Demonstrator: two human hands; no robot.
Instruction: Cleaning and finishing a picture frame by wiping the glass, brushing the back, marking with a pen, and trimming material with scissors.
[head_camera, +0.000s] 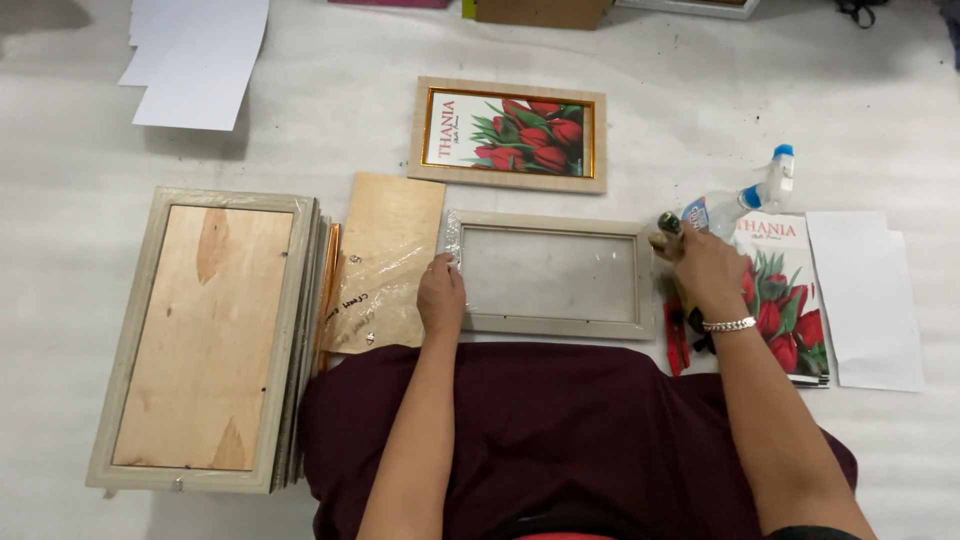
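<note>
Pale wood and clear film, that is the empty frame (548, 273) lying flat on the white floor covering (80, 140), straight in front of the seated person's maroon lap (560, 430). Their left hand (441, 296) rests palm-down on its left rail, fingers together and flat, pressing rather than gripping. The right hand (705, 268) sits at the frame's right end with fingers curled; something small and dark pokes out at the fingertips, but I cannot tell whether it is held.

To my eye the risk sits on the right. A spray bottle (745, 198) lies tipped just behind that hand, across the top of the stacked tulip prints (785, 300), and a careless sweep of the wrist could roll it or wet the paper. Red-handled pliers (678, 340) lie near the wrist as well, easy to catch. The glazing could scratch if the frame gets dragged.

On the left, a loose plywood backing board (385, 262) touches the frame's edge, and beyond it a stack of frames (205, 335) stands face-down, so there is little slack that way. A finished tulip frame (508, 134) lies just beyond the empty one. White sheets (195, 60) lie well apart at the far left, with open floor around them
</note>
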